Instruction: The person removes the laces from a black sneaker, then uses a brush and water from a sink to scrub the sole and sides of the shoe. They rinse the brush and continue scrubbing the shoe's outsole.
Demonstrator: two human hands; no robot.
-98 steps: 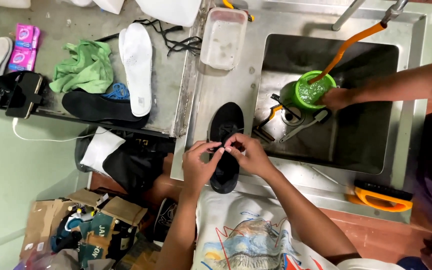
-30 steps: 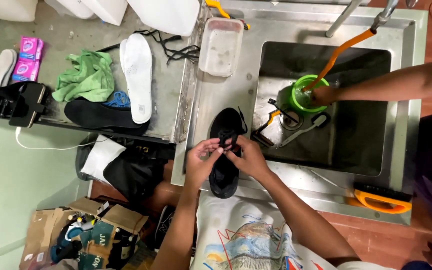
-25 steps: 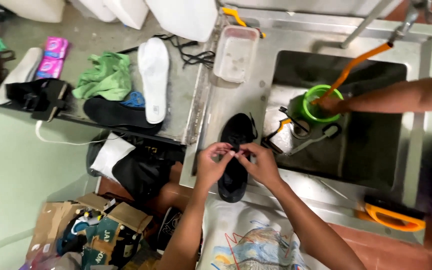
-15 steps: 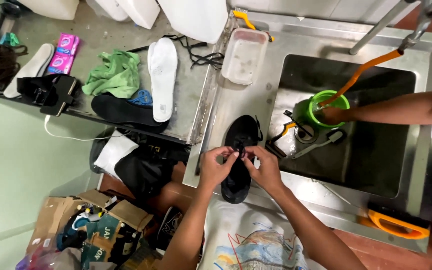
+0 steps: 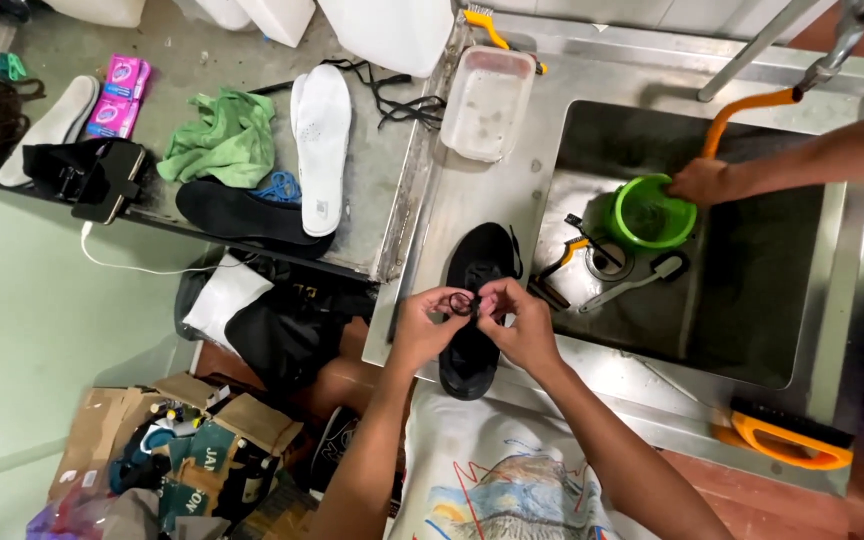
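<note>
Both hands are on the black shoe, which lies on the steel worktop just left of the sink, toe pointing far, heel at the near edge. My left hand and right hand meet over the middle of the shoe, fingers pinched shut on a loop of black lace between them.

In the sink, another person's hand grips the rim of a green tub, beside an orange hose. Brushes lie on the sink floor left of the tub.

A clear plastic tray sits at the far end of the worktop. Left on the concrete shelf: white insole, black insole, green cloth. An orange-handled brush rests at the near right sink rim.
</note>
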